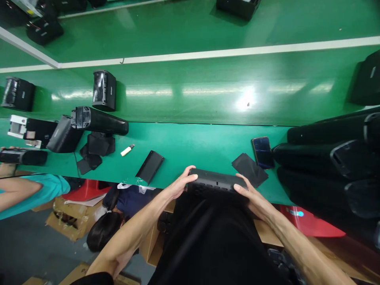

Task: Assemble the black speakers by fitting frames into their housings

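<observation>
A black plastic housing (219, 180) with slots along its near face is held level at the table's front edge, close to my body. My left hand (184, 183) grips its left end, thumb on top. Around its right end my right hand (248, 193) is closed, the thumb on the slotted side. Thin black sheets (251, 169) lie just beyond my right hand, beside a phone (263, 152). To the left of my left hand, a black flat panel (150, 167) rests on the green table (190, 146).
Black housings (103, 90) stand on the green conveyor (184, 87) behind. Long black cases (314, 154) are stacked at right. Left are more housings (101, 120), black pads (97, 144) and a small cream-coloured tool (127, 150). A co-worker's arm (20, 190) and another person's head (103, 231) appear lower left.
</observation>
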`<act>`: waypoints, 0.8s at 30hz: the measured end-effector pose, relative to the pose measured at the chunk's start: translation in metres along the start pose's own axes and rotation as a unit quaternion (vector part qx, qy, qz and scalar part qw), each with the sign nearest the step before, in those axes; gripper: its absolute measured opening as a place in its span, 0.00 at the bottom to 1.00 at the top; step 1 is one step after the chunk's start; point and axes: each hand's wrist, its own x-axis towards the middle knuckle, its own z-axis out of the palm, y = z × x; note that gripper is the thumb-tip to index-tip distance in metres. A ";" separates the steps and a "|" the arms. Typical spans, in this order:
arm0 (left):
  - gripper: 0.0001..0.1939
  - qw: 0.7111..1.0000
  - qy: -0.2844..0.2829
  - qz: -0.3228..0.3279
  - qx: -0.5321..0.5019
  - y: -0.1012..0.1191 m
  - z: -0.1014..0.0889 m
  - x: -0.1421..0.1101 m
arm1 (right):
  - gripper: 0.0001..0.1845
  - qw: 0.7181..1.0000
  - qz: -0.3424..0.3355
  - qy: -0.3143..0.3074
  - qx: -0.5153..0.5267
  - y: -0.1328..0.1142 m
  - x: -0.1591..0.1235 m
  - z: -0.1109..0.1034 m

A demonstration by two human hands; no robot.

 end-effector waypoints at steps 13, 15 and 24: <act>0.25 0.986 0.092 -0.137 -0.001 0.002 0.013 0.014 | 0.31 0.991 0.034 0.084 0.101 0.018 0.024 0.012; 0.24 0.985 0.089 -0.147 0.009 0.005 0.013 0.015 | 0.27 0.991 0.044 0.078 0.103 0.017 0.026 0.012; 0.28 0.981 0.060 -0.170 0.075 -0.001 0.002 0.026 | 0.13 0.991 0.092 0.046 0.089 0.013 0.029 0.011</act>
